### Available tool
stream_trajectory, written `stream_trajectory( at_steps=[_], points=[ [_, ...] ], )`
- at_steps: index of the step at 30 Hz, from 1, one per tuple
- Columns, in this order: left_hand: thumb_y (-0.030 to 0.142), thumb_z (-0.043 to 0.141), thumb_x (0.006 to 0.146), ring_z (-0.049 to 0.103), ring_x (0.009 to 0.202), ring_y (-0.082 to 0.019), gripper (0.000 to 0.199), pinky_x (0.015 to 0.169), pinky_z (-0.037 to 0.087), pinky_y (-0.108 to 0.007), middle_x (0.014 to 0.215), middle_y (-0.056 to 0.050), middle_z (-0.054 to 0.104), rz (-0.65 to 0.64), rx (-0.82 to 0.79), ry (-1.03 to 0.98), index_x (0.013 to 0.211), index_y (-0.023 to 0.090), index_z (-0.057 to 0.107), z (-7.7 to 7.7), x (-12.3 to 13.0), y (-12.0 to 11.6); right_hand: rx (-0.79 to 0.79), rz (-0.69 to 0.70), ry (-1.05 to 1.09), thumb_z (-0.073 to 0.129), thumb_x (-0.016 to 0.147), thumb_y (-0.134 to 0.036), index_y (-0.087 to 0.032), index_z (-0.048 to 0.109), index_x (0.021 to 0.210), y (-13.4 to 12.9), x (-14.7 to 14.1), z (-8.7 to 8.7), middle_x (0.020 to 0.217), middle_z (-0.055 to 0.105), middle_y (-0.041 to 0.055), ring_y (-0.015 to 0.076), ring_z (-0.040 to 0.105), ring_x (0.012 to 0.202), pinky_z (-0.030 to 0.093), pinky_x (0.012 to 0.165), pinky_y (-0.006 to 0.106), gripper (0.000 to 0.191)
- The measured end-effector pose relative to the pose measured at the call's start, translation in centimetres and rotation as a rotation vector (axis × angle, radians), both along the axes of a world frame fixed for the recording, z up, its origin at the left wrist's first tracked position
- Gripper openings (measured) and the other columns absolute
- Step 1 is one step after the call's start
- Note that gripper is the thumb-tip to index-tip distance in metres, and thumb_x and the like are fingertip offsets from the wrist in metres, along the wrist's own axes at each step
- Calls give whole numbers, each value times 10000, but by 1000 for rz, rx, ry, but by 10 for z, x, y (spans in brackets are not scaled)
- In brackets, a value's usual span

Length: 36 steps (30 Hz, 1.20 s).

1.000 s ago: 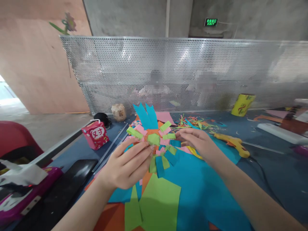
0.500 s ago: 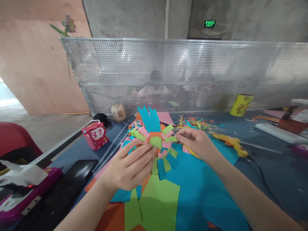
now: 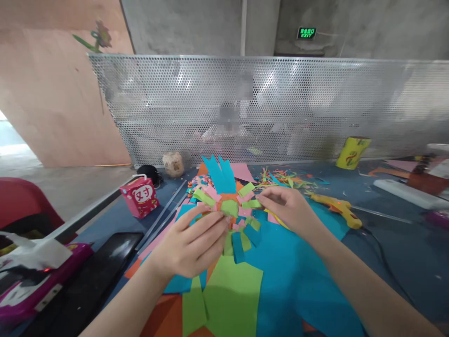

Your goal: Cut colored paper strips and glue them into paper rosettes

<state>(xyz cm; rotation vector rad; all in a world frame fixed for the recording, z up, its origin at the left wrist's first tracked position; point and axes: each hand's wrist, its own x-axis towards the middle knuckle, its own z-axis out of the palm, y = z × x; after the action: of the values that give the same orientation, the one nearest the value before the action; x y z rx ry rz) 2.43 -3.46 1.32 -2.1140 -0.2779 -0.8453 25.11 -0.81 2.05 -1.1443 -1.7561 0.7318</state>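
A paper craft figure (image 3: 229, 207) with an orange body, a green centre and pink, green and blue strips is held over the sheets. My left hand (image 3: 198, 238) grips its lower left side, fingers closed. At the figure's right, my right hand (image 3: 286, 206) pinches the end of a green paper strip (image 3: 251, 204) between thumb and fingertips. Two notched blue strips (image 3: 220, 174) stick up from the top. Underneath spread a large blue sheet (image 3: 291, 267) and a green sheet (image 3: 233, 295).
A yellow glue gun (image 3: 336, 208) lies on the right, its cord trailing forward. Paper shreds (image 3: 289, 179) are piled behind. To the left are a red box (image 3: 139, 196), a black phone (image 3: 105, 262) and clear glue sticks (image 3: 161, 213). A perforated metal screen (image 3: 196, 107) borders the table.
The figure and my left hand have shifted very slightly to the right. My right hand stays at the green strip, nearly still.
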Motion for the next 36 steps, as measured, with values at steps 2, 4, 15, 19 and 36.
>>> stream_trajectory(
  at_steps=[2,4,15,19,36],
  points=[
    [109,530,789,636,881,-170,122,833,492,-366,892,-31,716,4,1,5,803,138,648,0,0,0,8,-6,-8,527,774,-372,-198,569,647,0,1,-1,665,604,15,133,576,625,474,587,248,220],
    [108,535,787,635,885,-171,117,835,492,-367,894,-31,716,9,0,9,797,139,647,0,0,0,22,-10,-13,517,784,-374,-199,571,645,1,1,-1,656,603,13,129,575,615,474,577,244,230],
    [100,543,781,634,887,-187,111,816,495,-383,897,-47,714,2,-3,-6,823,120,644,0,0,1,89,-45,-79,597,727,-290,-201,605,706,-1,0,-2,721,668,14,142,626,656,495,626,262,92],
    [98,543,780,637,873,-178,109,820,490,-375,892,-39,716,-5,-16,-4,814,122,644,0,1,1,125,-70,-129,585,729,-241,-200,608,699,-3,-1,-2,705,667,4,133,624,642,491,593,235,56],
    [101,534,784,627,901,-185,121,841,467,-380,915,-35,712,16,-16,-1,815,134,646,-2,1,2,208,-94,-215,584,734,-274,-204,591,707,-4,0,-3,707,661,3,140,620,671,490,614,237,76]
  ],
)
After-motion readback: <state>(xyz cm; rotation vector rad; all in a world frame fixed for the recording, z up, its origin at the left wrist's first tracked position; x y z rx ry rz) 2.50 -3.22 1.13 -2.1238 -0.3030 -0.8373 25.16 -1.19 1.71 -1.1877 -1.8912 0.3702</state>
